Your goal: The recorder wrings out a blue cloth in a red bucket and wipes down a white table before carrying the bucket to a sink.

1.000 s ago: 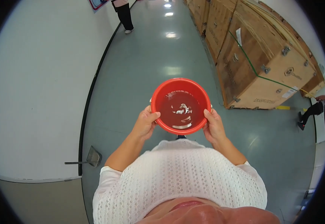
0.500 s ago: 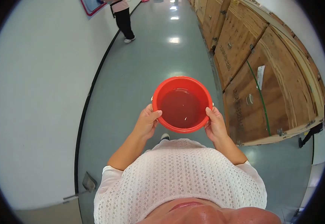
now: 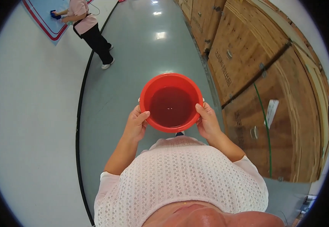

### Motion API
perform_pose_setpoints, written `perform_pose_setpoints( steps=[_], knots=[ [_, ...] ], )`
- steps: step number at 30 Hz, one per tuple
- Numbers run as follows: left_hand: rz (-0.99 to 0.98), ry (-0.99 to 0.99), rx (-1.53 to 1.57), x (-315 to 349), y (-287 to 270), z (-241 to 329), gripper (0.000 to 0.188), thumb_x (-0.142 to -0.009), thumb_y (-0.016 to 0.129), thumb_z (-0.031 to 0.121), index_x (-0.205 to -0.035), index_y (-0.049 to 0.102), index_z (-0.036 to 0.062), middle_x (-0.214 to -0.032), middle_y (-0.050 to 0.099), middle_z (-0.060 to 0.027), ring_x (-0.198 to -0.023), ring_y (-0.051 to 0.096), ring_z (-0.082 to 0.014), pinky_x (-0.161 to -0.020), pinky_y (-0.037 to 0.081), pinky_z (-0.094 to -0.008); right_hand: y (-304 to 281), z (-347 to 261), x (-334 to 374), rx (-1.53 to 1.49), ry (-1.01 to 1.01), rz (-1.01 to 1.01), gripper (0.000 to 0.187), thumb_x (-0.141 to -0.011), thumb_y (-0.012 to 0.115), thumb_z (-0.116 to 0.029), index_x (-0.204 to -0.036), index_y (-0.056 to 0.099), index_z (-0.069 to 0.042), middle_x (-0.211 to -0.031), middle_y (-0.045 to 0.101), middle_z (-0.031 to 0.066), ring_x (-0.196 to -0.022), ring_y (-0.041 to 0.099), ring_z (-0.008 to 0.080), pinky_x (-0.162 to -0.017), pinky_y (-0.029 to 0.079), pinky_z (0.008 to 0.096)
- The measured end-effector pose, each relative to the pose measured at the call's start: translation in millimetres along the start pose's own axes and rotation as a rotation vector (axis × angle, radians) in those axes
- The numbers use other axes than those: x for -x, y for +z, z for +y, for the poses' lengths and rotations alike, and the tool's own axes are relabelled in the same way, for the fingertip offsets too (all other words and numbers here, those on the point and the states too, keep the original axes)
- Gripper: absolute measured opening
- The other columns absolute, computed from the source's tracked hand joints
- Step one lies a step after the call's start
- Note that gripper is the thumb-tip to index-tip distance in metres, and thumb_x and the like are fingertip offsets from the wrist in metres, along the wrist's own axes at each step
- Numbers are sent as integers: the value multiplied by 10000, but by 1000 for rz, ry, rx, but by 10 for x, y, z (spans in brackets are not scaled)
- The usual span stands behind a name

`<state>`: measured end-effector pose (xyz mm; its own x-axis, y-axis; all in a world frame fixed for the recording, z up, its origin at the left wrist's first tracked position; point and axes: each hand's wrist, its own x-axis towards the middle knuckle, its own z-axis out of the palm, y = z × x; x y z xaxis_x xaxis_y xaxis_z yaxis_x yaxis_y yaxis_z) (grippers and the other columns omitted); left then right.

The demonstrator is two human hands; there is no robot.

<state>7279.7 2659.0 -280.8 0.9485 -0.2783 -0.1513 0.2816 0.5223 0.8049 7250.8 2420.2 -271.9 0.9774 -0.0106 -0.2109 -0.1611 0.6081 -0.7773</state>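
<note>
A round red bucket (image 3: 171,129) is held out in front of my body with both hands. Dark, murky water (image 3: 172,104) partly fills it, with small glints on the surface. My left hand (image 3: 137,121) grips the bucket's left side, its thumb hooked over the rim. On the opposite side my right hand (image 3: 207,118) does the same, thumb on the rim. The fingers of both hands are mostly hidden behind the bucket's outer wall.
Tall wooden crates (image 3: 270,125) line the right side of the grey floor (image 3: 111,113). A white wall (image 3: 32,121) with a black skirting runs along the left. Ahead on the left, a person (image 3: 90,34) in pink and black holds a dark blue cloth (image 3: 55,15) at a red-edged wall panel (image 3: 36,15).
I have walked forward along the corridor; the person and the crates appear nearer. The bucket has shifted slightly left in view, still in both hands.
</note>
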Motion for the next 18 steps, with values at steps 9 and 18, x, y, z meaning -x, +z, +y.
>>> perform_pose_setpoints(
  steps=[9, 18],
  knots=[
    [102, 47, 78, -2123, -125, 504, 104, -784, 566, 72, -879, 525, 86, -829, 608, -5, -672, 542, -48, -577, 416, -174, 229, -574, -2240, 37, 53, -44, 121, -874, 515, -158, -969, 500, -84, -922, 607, 30, -787, 581, 96, -704, 478, 249],
    [14, 15, 57, -4300, -261, 1107, 128, -809, 538, 80, -936, 528, 80, -874, 598, -24, -731, 567, -95, -687, 466, -251, 320, -962, -4433, -16, 13, -17, 66, -872, 512, -138, -902, 501, -79, -874, 606, 38, -735, 579, 95, -651, 480, 236]
  ],
)
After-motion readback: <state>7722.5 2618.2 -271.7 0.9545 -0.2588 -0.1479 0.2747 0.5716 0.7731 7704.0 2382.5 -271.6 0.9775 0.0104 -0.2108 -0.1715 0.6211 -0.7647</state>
